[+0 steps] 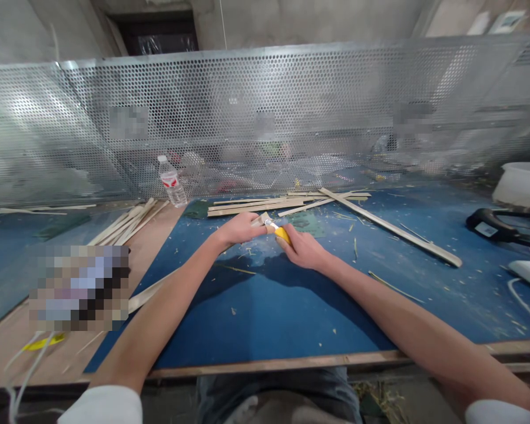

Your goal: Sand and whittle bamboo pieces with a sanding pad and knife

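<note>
My right hand (304,247) is wrapped round the yellow handle of a knife (282,234), its metal part pointing up and left. Just left of it, my left hand (241,228) grips a pale wooden strip (148,296) that runs down and left beneath my left forearm. The knife's metal end touches or nearly touches the strip's upper end at my left fingertips. Behind my hands lies a row of pale strips (251,206) on the blue mat (265,330).
A long strip (397,229) lies diagonally at right. Farther right are a black object (488,225) and a white tub (521,185). A plastic bottle (173,182) stands back left near a strip bundle (126,224). Perforated metal panels (265,88) close off the back.
</note>
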A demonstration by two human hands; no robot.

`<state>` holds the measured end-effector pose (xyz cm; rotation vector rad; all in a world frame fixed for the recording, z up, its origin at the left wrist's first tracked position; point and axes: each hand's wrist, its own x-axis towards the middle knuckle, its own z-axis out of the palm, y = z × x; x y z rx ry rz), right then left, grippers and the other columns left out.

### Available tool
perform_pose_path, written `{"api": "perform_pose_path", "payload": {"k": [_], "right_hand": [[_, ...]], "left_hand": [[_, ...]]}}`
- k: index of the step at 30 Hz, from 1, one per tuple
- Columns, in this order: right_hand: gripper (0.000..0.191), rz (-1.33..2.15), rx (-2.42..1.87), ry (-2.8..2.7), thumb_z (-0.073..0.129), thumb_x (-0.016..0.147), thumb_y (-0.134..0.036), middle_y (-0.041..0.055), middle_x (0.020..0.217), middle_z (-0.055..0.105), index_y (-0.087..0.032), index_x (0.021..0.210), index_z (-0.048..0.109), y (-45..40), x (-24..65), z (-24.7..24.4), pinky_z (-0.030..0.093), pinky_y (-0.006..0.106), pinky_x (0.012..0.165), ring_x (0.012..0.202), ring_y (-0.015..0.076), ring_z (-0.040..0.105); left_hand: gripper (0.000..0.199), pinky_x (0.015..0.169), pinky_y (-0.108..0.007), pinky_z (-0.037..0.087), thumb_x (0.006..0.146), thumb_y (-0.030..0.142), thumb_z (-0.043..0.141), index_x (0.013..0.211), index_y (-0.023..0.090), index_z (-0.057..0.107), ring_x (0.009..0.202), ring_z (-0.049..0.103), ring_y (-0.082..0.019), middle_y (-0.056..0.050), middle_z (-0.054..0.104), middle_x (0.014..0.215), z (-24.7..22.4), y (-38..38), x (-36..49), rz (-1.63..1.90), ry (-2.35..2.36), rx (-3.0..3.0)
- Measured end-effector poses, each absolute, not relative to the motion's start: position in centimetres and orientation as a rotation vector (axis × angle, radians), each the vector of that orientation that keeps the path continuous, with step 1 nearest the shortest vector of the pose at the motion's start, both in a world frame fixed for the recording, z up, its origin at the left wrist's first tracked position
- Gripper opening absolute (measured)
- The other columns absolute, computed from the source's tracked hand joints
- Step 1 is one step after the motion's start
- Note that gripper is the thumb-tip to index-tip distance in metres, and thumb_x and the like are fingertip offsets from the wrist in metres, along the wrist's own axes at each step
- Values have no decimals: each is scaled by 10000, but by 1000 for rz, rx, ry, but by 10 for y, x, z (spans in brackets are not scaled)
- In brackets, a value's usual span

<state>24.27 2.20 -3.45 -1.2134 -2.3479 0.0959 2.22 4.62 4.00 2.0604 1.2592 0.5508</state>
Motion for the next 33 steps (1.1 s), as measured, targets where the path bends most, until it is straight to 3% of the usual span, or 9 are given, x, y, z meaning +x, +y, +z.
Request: {"api": "perform_pose_path", "payload": {"k": [14,33], "right_hand": [[385,119,-1284,-2312,236,1036,-526,45,729,628,-207,1039,451,22,243,-31,237,284,572,603,212,582],[410,100,-1461,-2292,221,1038,-500,58,724,657,-188,1058,486,14,234,-25,216,301,577,589,213,576]], "left_hand": [[442,525,-260,238,681,592,700,661,194,509,574,351,-107,34,440,615,46,45,27,591,1387,2102],[440,531,-261,216,724,589,651,627,191,490,568,350,-105,39,417,590,44,48,26,627,1336,2167]]}}
